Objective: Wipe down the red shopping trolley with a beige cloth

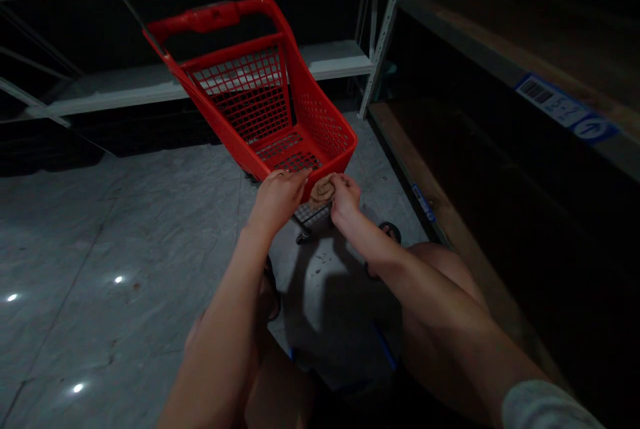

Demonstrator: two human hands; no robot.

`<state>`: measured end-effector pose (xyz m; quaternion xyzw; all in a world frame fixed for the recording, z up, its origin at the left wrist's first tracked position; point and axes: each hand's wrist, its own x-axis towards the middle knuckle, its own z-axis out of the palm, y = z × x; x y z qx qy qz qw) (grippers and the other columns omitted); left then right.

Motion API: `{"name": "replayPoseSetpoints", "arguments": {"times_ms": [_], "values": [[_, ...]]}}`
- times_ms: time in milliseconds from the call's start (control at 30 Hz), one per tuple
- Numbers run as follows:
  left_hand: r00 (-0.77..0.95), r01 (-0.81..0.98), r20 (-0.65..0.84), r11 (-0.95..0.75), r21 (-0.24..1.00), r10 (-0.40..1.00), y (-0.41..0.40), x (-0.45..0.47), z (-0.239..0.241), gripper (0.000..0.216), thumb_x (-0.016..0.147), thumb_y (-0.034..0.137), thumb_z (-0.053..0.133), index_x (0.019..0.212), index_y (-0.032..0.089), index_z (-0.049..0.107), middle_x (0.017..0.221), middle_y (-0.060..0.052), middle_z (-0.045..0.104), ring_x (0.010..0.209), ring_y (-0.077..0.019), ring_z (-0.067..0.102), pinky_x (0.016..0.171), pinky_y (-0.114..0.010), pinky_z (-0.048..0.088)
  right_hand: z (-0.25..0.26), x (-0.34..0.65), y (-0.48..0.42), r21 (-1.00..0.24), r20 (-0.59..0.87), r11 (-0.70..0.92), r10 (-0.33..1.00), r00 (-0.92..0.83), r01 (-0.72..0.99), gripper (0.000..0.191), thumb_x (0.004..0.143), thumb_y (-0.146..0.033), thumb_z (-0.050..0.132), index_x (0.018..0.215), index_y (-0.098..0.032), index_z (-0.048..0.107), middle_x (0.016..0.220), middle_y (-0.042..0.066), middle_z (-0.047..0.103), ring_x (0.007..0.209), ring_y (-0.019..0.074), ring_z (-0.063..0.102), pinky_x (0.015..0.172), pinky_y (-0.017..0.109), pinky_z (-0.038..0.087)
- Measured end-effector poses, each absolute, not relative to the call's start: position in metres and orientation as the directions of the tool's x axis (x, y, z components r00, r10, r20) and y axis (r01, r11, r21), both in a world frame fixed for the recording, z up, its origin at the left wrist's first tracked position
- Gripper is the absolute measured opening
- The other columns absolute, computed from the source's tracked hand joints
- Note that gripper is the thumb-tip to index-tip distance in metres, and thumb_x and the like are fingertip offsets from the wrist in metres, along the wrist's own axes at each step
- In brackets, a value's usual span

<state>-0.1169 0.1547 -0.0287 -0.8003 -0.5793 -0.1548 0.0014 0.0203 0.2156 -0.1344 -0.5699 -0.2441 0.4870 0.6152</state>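
A red plastic shopping trolley [280,92] with a mesh basket and a tall handle stands on the floor in front of me. My left hand [281,194] rests on the near rim of its basket, fingers curled over the edge. My right hand [344,195] is closed on a crumpled tan cloth [323,190], pressed against the outside of the near rim. I am squatting, with my knees below the arms.
Metal shelving [385,29] runs along the back and a dark wooden shelf [500,49] with blue-and-white labels [565,109] stands at the right. The floor is grey marbled tile [125,235] with light reflections. A dark sandal [391,232] shows by the trolley's wheel [303,237].
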Motion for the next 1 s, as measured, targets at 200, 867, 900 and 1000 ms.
{"name": "replayPoseSetpoints", "arguments": {"times_ms": [200,867,900,1000], "values": [[0.189,0.952,0.231,-0.236,0.197,0.954,0.15,-0.13,-0.026,0.036,0.102,0.024,0.046,0.125,0.02,0.074,0.106,-0.012,0.079,0.099,-0.0266,0.071,0.095,-0.04,0.053,-0.095,0.07,0.28,-0.962,0.195,0.268,0.813,0.548,-0.055,0.024,0.073,-0.032,0.06,0.095,-0.023,0.057,0.102,0.004,0.065,0.101,0.0185,0.063,0.096,0.036,0.051],[0.226,0.882,0.258,-0.31,0.354,0.939,0.156,-0.13,-0.034,0.044,0.096,0.009,0.046,0.131,0.021,0.07,0.108,-0.008,0.08,0.101,-0.0217,0.07,0.107,-0.042,0.05,-0.109,0.05,0.241,-0.948,0.313,0.254,0.86,0.404,0.192,0.017,0.07,-0.02,0.057,0.086,-0.021,0.06,0.09,0.002,0.063,0.091,0.0192,0.06,0.091,0.034,0.048],[0.221,0.877,0.26,-0.308,0.368,0.94,0.155,-0.131,-0.034,0.043,0.096,0.009,0.048,0.131,0.022,0.071,0.11,-0.007,0.08,0.103,-0.0214,0.071,0.108,-0.042,0.049,-0.108,0.058,0.254,-0.954,0.294,0.228,0.835,0.466,0.193,0.016,0.07,-0.018,0.056,0.086,-0.021,0.059,0.091,0.002,0.063,0.092,0.0194,0.06,0.094,0.035,0.048],[0.215,0.867,0.266,-0.309,0.392,0.94,0.153,-0.132,-0.034,0.039,0.097,0.012,0.053,0.127,0.025,0.073,0.113,-0.006,0.08,0.103,-0.022,0.071,0.108,-0.044,0.05,-0.109,0.071,0.279,-0.966,0.246,0.148,0.768,0.591,0.21,0.018,0.069,-0.015,0.052,0.086,-0.022,0.054,0.094,0.004,0.061,0.098,0.0205,0.061,0.101,0.038,0.047]]}}
